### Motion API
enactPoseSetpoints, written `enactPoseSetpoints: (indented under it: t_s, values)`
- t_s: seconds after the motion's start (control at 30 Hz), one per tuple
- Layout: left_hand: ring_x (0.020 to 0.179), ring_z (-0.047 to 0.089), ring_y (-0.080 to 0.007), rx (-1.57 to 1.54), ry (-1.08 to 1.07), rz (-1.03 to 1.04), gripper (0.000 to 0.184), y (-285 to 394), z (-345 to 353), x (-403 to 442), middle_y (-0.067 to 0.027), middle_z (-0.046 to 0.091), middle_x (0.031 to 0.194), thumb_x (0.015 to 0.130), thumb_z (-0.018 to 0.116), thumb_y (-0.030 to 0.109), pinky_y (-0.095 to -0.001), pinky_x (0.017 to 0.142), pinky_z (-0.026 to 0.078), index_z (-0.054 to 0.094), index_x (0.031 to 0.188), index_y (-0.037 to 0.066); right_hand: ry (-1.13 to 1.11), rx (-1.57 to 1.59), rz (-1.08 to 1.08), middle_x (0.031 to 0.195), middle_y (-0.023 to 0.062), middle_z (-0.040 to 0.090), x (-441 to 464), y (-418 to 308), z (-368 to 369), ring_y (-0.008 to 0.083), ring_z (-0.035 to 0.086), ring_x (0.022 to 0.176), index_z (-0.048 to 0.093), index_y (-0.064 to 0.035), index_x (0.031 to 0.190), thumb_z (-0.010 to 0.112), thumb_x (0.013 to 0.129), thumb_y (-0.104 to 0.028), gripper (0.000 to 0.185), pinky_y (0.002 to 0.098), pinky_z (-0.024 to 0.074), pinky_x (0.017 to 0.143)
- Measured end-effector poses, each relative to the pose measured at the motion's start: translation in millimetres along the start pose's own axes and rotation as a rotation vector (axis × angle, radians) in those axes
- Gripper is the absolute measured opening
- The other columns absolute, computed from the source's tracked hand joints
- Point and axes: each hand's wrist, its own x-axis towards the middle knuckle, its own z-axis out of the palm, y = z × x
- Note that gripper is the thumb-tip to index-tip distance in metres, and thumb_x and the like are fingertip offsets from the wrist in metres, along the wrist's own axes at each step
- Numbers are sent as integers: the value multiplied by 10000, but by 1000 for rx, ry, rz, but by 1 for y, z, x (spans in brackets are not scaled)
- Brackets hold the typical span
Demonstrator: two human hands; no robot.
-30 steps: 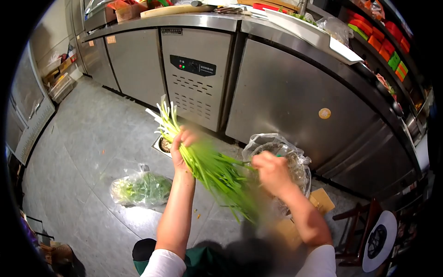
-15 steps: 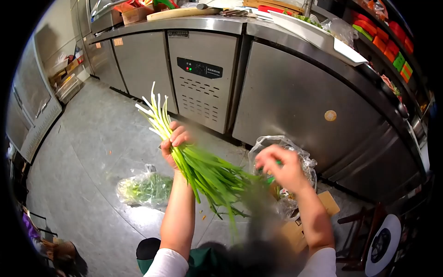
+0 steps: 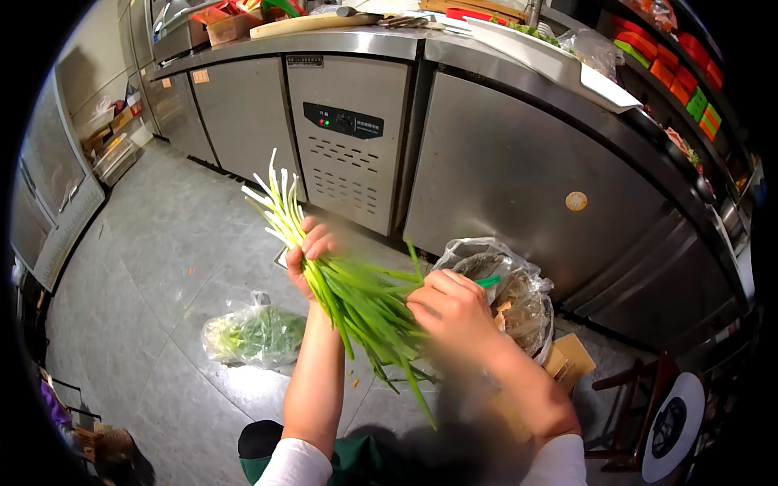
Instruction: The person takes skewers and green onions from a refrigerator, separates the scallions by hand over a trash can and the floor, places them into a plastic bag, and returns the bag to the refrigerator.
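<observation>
A bunch of scallions (image 3: 352, 296) slants across the middle of the view, white ends up and to the left, green leaves down to the right. My left hand (image 3: 311, 251) is wrapped round it just below the white stems. At the leafy end, my right hand (image 3: 458, 312) has its fingers curled on some green leaves; the fingertips are partly hidden. Behind that hand, a bin lined with clear plastic (image 3: 535, 304) holds scraps. On the floor to the left lies a clear plastic bag of greens (image 3: 255, 332).
A steel counter cabinet (image 3: 519, 162) runs along the front, with a white tray (image 3: 527, 49) and a cutting board (image 3: 312, 26) on top. Cardboard (image 3: 571, 360) lies beside the bin. A dark stool with a round white-rimmed top (image 3: 673, 425) stands at right.
My right hand has moved left and slightly down, from in front of the bin onto the scallion leaves, and its fingers have closed. My left hand keeps its hold on the bunch.
</observation>
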Motion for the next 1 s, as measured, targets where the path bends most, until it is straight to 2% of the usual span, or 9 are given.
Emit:
enactPoseSetpoints:
  t_s: [0.17,0.27,0.33,0.4,0.47,0.53,0.6,0.73,1.0]
  values:
    - [508,418,-78,143,-48,-33,195,4,-5,-1,19,377,597,771,505,31,-227,604,380,402,937,41,325,270,330,620,45,426,-3,-2,11,146,441,492,444,-35,624,569,650,6,133,263,337,425]
    - [493,407,-82,203,-148,-162,181,-1,-3,0,12,373,587,784,504,40,-235,594,386,396,930,34,548,436,264,622,5,409,-20,11,10,71,384,506,442,-39,629,555,695,2,137,198,303,438]
    - [499,414,-85,124,-156,-110,184,2,0,2,6,378,588,787,501,34,-237,600,388,386,931,36,769,515,480,626,-4,419,-32,29,-12,65,387,519,439,-51,625,533,729,-8,147,204,321,458]
    - [505,420,-90,106,-140,-84,191,1,3,3,5,377,586,787,500,28,-240,606,392,378,934,38,662,278,621,624,25,453,-53,68,-24,98,406,503,462,-46,641,529,762,-23,141,240,356,465]
    - [509,424,-94,117,-129,-94,198,1,3,2,4,379,585,786,511,32,-243,613,395,380,934,41,-103,-503,655,630,56,488,-97,123,-24,159,445,512,491,-42,696,552,765,-32,93,286,387,490]
    - [505,431,-99,96,-184,-137,200,-1,0,5,0,398,591,777,507,27,-241,601,404,381,933,41,-153,-651,573,688,83,513,-103,131,-20,211,486,575,534,-26,767,585,753,-66,66,308,422,549]
    - [502,436,-102,85,-174,-144,195,-5,0,4,-2,403,583,770,503,25,-241,592,409,386,925,42,132,-580,295,750,80,522,-71,92,-24,210,517,658,567,-21,806,589,747,-79,85,299,442,608]
    - [493,447,-105,90,-161,-181,179,-11,-6,3,-2,406,561,765,499,20,-245,589,413,395,908,46,20,480,435,829,69,553,-18,25,-24,138,530,727,604,-37,892,588,774,-109,139,270,435,605]
    - [468,488,-122,64,-209,-280,209,-23,1,4,-22,465,536,707,502,27,-256,554,434,409,893,52,-312,931,707,712,-20,555,-8,16,2,27,482,662,606,-20,791,599,791,-150,131,200,410,565]
